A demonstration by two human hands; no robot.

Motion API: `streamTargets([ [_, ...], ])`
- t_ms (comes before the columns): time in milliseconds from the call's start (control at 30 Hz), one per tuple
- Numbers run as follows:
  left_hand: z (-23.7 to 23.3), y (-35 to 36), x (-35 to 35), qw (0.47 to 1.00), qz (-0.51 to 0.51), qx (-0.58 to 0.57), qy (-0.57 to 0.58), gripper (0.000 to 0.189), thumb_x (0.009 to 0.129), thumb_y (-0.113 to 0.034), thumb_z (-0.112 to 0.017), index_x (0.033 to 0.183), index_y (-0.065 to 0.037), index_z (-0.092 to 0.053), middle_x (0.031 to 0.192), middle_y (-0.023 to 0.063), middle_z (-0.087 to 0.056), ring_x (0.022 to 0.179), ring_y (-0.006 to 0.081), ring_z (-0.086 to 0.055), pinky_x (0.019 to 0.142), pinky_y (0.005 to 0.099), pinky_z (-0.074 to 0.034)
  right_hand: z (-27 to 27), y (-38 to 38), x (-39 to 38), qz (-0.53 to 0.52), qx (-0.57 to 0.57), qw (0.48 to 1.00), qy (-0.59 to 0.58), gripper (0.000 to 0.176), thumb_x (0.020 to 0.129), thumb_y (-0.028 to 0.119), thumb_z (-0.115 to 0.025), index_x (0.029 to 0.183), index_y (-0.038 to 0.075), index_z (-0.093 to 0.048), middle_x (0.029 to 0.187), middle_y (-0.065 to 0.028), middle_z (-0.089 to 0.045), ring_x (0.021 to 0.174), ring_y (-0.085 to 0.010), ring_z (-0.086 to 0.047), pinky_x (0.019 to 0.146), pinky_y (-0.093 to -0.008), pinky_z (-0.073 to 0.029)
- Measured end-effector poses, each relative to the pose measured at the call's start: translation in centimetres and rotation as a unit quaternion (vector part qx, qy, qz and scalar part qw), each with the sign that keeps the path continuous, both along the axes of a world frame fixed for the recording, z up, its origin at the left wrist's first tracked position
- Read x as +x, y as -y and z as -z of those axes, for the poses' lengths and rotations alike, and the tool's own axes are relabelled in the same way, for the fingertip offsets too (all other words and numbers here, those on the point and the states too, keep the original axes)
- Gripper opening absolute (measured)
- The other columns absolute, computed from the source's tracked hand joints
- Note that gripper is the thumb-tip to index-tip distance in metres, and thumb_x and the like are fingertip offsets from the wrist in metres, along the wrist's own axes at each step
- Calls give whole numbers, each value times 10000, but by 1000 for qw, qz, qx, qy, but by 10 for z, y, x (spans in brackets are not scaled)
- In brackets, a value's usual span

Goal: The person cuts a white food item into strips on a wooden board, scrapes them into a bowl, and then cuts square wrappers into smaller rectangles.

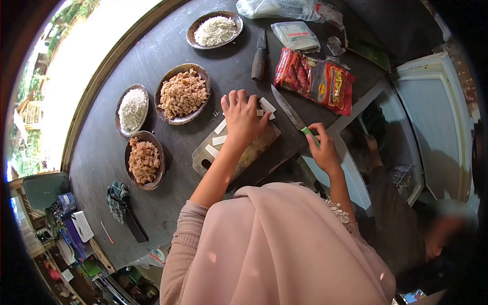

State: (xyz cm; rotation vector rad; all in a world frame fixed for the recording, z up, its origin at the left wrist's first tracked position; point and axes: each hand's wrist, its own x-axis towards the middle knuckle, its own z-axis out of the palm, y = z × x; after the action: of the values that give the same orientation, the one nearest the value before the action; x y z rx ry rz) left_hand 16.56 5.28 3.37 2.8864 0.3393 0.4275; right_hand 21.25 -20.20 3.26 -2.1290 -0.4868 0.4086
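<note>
My left hand [241,119] reaches over a wooden cutting board [245,160], fingers spread, resting at several white strips. Whether its fingertips press on a piece is hidden. White strips [219,140] lie on the board left of the hand, and more white pieces [267,105] lie at its upper right corner. In my right hand [323,147] is the green handle of a knife [290,109]; its blade points up and left, just right of the board and apart from the white pieces.
Bowls of brown pieces [183,94] [144,161] and white shreds [133,110] [215,31] stand left and behind. A second knife [259,61], a red packet [315,81] and a clear packet [296,36] lie beyond. Another person [401,218] is at the right beside an open white fridge [432,122].
</note>
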Motion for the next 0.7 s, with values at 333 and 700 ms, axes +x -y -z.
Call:
streamTargets([
  [333, -8, 12, 8, 999, -42, -6, -31, 387, 713, -377, -795, 1007, -140, -712, 1154, 102, -585, 1192, 324, -466, 1042, 543, -283, -8, 3, -15, -52, -19, 997, -56, 172, 1002, 181, -593, 1105, 62, -524, 864, -178, -697, 860, -429, -691, 690, -447, -515],
  [700, -12, -1, 17, 979, -76, -189, 27, 764, 670, -428, -878, 1321, -203, -549, 1086, 38, -679, 1156, 284, -510, 992, 472, -316, -16, 8, -9, -42, 44, 987, -148, 152, 1011, 145, -587, 1121, 54, -536, 663, -59, -587, 575, -117, -560, 559, -318, -441],
])
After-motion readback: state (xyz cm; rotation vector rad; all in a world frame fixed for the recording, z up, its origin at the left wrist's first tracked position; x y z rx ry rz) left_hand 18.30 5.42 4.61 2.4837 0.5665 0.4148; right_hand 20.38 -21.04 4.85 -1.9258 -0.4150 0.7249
